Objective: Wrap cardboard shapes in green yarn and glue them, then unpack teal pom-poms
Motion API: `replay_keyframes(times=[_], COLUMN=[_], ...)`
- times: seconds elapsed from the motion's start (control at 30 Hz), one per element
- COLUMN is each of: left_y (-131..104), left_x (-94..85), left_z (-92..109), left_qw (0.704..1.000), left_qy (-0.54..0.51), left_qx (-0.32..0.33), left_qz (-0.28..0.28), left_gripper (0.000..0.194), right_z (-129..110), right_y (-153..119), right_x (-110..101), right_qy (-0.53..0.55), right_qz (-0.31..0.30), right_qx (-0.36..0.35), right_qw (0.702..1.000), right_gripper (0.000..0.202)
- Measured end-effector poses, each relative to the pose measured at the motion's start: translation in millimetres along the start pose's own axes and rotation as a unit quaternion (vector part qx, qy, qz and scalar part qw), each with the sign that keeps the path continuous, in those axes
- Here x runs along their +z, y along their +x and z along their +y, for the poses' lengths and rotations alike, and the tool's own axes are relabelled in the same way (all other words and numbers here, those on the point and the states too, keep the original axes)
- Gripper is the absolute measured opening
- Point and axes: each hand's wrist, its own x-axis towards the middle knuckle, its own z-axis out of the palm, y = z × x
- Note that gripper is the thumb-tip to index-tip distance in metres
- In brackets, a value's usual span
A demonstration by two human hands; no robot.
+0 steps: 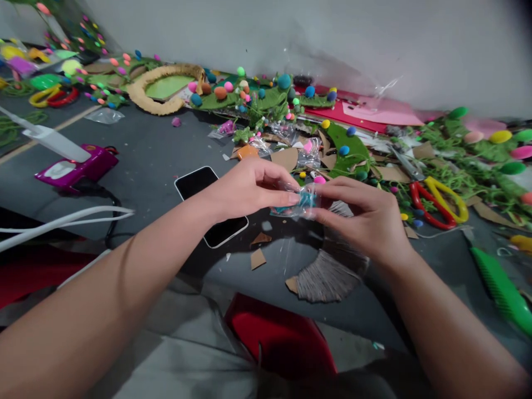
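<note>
Both hands pinch a small clear plastic bag (297, 209) with turquoise-blue contents, held above the dark table. My left hand (253, 191) grips its left side between thumb and fingers. On the right side, my right hand (361, 208) closes thumb and fingertips on the same bag. What exactly the bag contains is too blurred to tell. Beneath my right hand lies a cardboard crescent wrapped in grey yarn (332, 271), partly hidden by the hand. A phone with a dark screen (226, 233) lies under my left wrist.
Scissors with red and yellow handles (440, 202) and a green-handled cutter (501, 288) lie at the right. A purple power adapter (77, 166) with white cables stands left. Behind are a beige wrapped ring (143, 91), green leaf garlands, coloured pompoms and cardboard scraps (258, 259).
</note>
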Motion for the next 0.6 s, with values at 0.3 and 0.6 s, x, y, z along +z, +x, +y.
replay_keyframes(times=[0.3, 0.6], left_y=[-1.2, -1.1], left_x=[13.2, 5.3], left_z=[-0.2, 2.6], left_qw=[0.997, 0.997], left_qy=[-0.07, -0.053], left_qx=[-0.039, -0.058], left_qz=[0.016, -0.019], left_gripper=[0.02, 0.016], right_z=[-6.6, -8.8], right_y=[-1.3, -3.7], right_x=[5.1, 9.4], right_qy=[-0.029, -0.07], right_qz=[-0.031, -0.055], right_qx=[-0.009, -0.009], right_qw=[0.999, 0.996], right_gripper=[0.022, 0.014])
